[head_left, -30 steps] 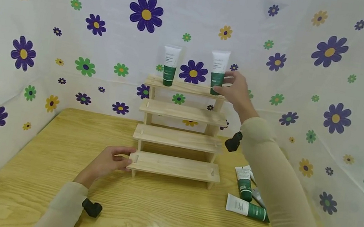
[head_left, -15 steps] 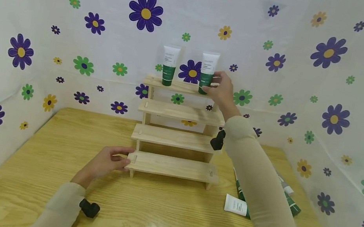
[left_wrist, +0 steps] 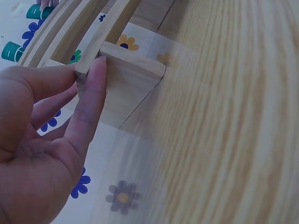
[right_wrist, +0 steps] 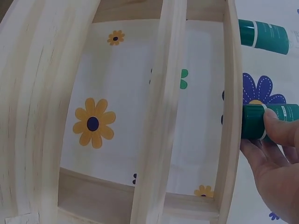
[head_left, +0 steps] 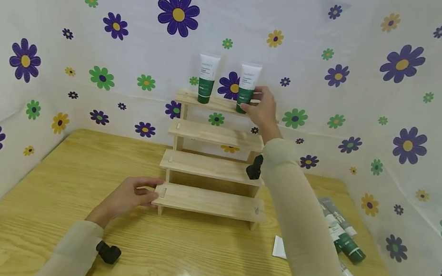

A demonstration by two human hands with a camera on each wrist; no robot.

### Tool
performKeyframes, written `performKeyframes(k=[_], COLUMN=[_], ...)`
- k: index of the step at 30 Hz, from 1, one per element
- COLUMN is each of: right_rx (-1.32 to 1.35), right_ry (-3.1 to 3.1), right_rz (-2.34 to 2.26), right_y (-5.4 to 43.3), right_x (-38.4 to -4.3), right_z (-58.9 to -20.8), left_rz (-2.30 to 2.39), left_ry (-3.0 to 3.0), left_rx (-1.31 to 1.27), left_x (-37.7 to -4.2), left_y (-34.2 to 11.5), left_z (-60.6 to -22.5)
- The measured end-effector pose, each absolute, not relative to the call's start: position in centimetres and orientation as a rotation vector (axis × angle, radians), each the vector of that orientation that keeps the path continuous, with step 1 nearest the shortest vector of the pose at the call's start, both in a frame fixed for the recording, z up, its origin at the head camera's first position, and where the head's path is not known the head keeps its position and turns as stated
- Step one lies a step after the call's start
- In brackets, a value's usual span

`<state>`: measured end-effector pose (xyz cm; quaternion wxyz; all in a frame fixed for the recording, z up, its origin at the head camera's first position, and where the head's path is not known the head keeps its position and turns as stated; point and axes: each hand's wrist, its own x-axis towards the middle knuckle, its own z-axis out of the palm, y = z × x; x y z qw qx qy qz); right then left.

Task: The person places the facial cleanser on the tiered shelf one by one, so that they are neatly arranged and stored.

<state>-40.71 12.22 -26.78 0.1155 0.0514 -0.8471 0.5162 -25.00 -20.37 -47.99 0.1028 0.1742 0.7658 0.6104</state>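
Note:
My right hand [head_left: 262, 111] pinches the green lower part of a white-and-green squeeze tube [head_left: 247, 86], which stands upright, cap down, at the top step of a wooden tiered rack [head_left: 206, 201]. In the right wrist view the thumb lies across the held tube [right_wrist: 254, 122], its cap end right at the step's edge. To the left on the same step stands a matching squeeze tube [head_left: 207, 78]. My left hand [head_left: 126, 198] grips the left end of the rack's lowest step; the left wrist view shows thumb and finger pinching that board's corner [left_wrist: 84, 65].
Several more tubes [head_left: 352, 250] lie in a loose pile on the table at the right, partly hidden by the right forearm. Close behind the rack hangs a flower-patterned white cloth [head_left: 131, 46], which also runs along both sides of the wooden table [head_left: 142, 251].
My right hand has moved left along the top step with its tube, bringing it closer to the standing one. The left hand keeps its grip on the lowest step.

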Motion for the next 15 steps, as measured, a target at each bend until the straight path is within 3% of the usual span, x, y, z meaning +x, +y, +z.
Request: performKeyframes(k=[15], right_rx=[0.259], right_ry=[-2.426], right_rz=[1.531], right_y=[11.0], right_x=[-41.5], right_z=[-27.9], left_rz=[1.804], left_ry=[2.25], left_rx=[0.489], left_x=[-25.0], left_y=[-20.3], left_z=[-47.8])
